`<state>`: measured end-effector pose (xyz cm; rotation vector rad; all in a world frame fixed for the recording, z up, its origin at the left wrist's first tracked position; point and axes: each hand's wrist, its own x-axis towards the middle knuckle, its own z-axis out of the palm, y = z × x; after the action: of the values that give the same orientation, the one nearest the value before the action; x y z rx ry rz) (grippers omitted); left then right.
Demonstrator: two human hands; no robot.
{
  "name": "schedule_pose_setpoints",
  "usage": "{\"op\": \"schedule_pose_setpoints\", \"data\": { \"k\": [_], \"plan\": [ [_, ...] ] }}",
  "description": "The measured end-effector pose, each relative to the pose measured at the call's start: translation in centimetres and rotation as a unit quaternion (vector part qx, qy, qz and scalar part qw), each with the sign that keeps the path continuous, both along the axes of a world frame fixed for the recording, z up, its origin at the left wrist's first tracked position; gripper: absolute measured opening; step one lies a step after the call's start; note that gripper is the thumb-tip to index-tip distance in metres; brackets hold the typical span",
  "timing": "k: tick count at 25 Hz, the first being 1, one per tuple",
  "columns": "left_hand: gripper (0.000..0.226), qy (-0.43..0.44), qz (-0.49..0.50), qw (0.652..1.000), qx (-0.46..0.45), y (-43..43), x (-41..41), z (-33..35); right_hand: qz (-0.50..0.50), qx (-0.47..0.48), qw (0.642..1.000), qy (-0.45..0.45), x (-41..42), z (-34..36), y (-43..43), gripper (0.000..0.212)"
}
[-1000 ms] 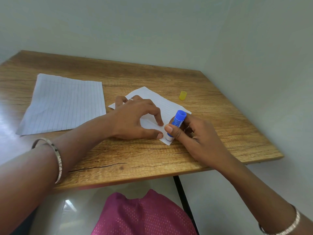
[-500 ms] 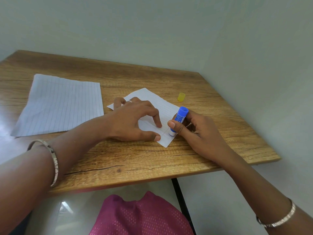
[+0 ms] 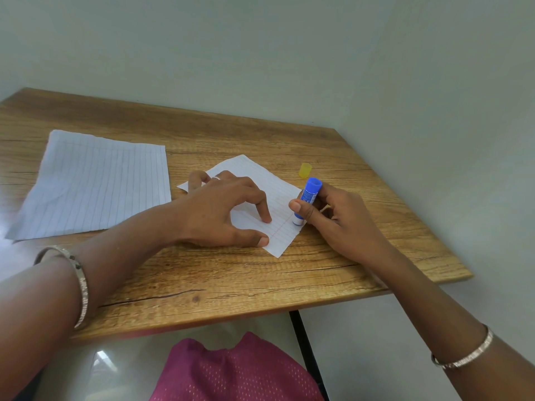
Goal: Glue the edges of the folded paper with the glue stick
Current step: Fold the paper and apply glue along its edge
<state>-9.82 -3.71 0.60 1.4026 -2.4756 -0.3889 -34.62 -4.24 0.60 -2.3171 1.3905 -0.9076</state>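
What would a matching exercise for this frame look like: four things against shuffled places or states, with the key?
Things
1. glue stick
2. yellow cap
3. folded paper
4. lined sheet

Places or states
A. lies flat on the left part of the table, untouched
B. sits alone on the table, beyond the right hand
C. pressed down under the left hand
D. held by the right hand, lower end on the paper's right edge

Pairs: 1-D, 2-B, 3-C, 4-A
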Motion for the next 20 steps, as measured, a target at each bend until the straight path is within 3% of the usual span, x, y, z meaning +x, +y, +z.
{"op": "schedule_pose_setpoints", "data": {
  "k": [20],
  "plan": [
    [0.069, 0.003, -0.008, 1.000, -0.001, 0.1, 0.1, 0.1, -0.045, 0.022, 0.999, -0.011, -1.6, 0.7, -2.7, 0.028]
  ]
}}
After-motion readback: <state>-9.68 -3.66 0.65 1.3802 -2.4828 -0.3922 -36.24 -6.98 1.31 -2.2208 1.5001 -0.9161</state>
